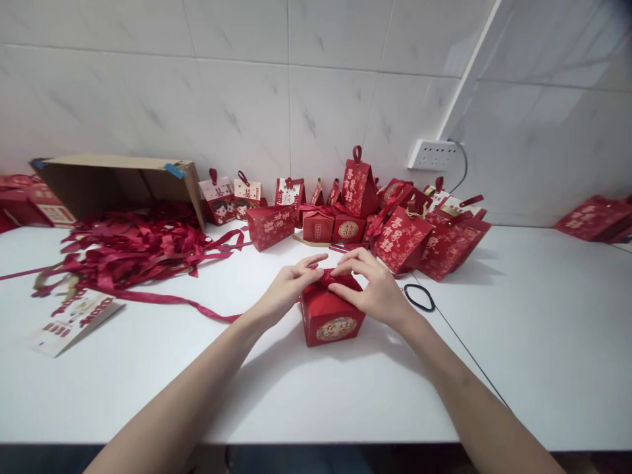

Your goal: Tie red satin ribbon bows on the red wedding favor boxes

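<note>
- Mid-table, the red box point(333, 324) stands on the white table point(276, 408), its gold emblem facing the person.
- At its top, the right hand point(372, 289) bends in, thumb and forefinger closed on the bow point(326, 279).
- Left hand point(282, 289) leans in opposite, fingers loosely curved, thumb at the bow; whether it grips cannot be told.
- Coming from both sides, the hands probably hold the box steady while leaving its front uncovered.
- Ribbons point(133, 253) spill from the tipped carton point(123, 162), likely for easy reach; one strand trails to the left forearm.
- Gift boxes point(348, 227) crowd the wall point(237, 105), perhaps to keep the front free.
- Bare table lies between box and front edge; the right has room past the black loop point(419, 298).
</note>
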`<action>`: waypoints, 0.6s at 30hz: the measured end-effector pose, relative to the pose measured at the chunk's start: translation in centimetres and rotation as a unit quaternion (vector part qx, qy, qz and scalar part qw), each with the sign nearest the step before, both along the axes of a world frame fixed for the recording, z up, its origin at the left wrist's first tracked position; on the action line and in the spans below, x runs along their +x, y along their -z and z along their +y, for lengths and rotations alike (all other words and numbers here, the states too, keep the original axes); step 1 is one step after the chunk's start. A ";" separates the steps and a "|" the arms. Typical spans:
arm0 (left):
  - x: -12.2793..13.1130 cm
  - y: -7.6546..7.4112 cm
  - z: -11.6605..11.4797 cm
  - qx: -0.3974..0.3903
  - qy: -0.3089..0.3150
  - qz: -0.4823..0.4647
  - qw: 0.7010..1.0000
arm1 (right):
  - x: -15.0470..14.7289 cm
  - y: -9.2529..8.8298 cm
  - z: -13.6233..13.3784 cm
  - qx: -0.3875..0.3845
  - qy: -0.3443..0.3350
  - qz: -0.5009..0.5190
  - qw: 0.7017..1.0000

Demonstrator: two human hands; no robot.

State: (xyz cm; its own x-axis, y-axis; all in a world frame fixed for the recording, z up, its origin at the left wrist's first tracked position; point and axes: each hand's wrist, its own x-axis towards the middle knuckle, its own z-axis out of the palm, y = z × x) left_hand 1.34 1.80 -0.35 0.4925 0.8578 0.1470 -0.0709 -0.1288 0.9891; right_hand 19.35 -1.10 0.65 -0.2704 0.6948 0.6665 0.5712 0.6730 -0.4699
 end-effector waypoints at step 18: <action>0.4 0.2 -0.1 0.015 -0.039 0.018 0.999 | 0.1 0.3 -0.3 0.125 0.000 -0.113 0.986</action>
State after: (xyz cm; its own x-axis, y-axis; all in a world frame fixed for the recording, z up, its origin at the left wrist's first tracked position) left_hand 1.76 1.69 -0.56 0.4293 0.8894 0.1569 -0.0236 -0.1626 0.9864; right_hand 19.42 -1.36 0.32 -0.4325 0.5166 0.7389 0.6422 0.7518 -0.1497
